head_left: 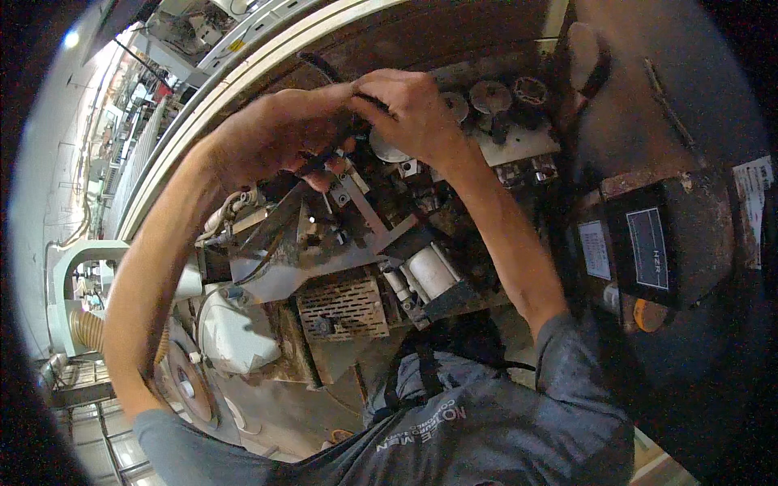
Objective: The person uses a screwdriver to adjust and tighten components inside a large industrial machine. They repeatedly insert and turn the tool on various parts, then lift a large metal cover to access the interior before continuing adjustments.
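Both my arms reach up and over a greasy metal machine. My left hand (279, 134) is bent with its fingers curled beneath it, around a dark, narrow piece (312, 165) whose kind I cannot make out. Close against it, my right hand (405, 113) is closed in a pinch, with a dark edge showing beside its thumb. What the right fingers grip is hidden. Below the hands lie a metal bracket (361, 202) and a flat metal plate (316, 271). A round metal disc (389, 147) sits partly behind the right hand.
More round metal parts (490, 98) stand right of my right hand. Nearer me are a silver cylinder (431, 272) and a slotted metal plate (344, 310). A large disc (188, 382) is at lower left. A dark box with labels (648, 247) stands at right.
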A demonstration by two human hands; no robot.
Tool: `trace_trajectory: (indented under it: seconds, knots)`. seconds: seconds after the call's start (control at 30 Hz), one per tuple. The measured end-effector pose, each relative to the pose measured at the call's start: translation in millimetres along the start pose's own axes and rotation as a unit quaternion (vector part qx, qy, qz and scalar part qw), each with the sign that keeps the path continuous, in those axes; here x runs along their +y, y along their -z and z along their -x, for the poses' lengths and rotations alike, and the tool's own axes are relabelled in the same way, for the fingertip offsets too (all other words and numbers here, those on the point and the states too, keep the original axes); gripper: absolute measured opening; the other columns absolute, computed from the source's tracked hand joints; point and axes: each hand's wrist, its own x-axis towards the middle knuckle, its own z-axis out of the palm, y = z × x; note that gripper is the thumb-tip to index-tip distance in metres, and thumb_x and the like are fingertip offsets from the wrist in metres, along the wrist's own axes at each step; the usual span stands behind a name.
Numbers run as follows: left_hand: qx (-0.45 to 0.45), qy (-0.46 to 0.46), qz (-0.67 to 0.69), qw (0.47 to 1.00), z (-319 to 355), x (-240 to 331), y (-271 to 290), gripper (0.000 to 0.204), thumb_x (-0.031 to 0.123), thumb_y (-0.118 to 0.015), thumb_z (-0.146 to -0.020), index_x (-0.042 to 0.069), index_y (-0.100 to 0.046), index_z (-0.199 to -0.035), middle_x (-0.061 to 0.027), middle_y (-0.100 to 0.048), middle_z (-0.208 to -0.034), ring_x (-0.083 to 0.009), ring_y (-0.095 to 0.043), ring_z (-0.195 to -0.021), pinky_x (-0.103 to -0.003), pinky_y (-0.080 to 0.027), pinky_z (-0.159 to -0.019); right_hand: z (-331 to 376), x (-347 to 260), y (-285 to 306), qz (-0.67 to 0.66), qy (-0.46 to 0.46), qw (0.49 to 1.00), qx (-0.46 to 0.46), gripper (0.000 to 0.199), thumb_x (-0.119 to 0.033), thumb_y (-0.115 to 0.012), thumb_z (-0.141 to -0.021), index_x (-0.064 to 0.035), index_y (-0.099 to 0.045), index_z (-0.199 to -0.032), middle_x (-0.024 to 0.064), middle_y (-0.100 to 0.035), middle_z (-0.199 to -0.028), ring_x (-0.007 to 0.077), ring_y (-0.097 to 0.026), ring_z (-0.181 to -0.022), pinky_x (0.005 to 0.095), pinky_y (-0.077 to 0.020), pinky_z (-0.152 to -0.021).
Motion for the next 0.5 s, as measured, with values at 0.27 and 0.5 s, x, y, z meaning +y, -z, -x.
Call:
trace_trajectory:
  seconds: [0.27, 0.5]
  knots:
    - [0.251, -0.319, -0.211, 0.889, -26, -21, -5, 0.07, 0.039, -0.076, -0.084, -0.006, -0.053, -0.134, -0.015, -0.063, -0.124, -0.0189, -0.06, -0.112, -0.032, -0.047, -0.097, 8, 16, -15, -0.026, -0.213, 0.976, -0.015, 0.021, -0.018, -0.069, -0.088, 0.0014, -0.071, -0.093, 0.0143, -0.072, -0.079, 0.0186, -0.072, -0.067, 0.0306, -0.0561, -0.063]
    - [0.229, -0.401, -0.064, 0.884, -61, -43, -1, 0.076, 0.032, -0.068, -0.091, -0.007, -0.034, -0.147, -0.0257, -0.043, -0.147, -0.0269, -0.042, -0.137, -0.034, -0.034, -0.112, 18, 23, -28, -0.102, -0.277, 0.954, -0.047, 0.028, -0.028, -0.066, -0.088, -0.001, -0.071, -0.08, 0.0117, -0.07, -0.069, 0.0246, -0.07, -0.065, 0.0367, -0.0543, -0.065]
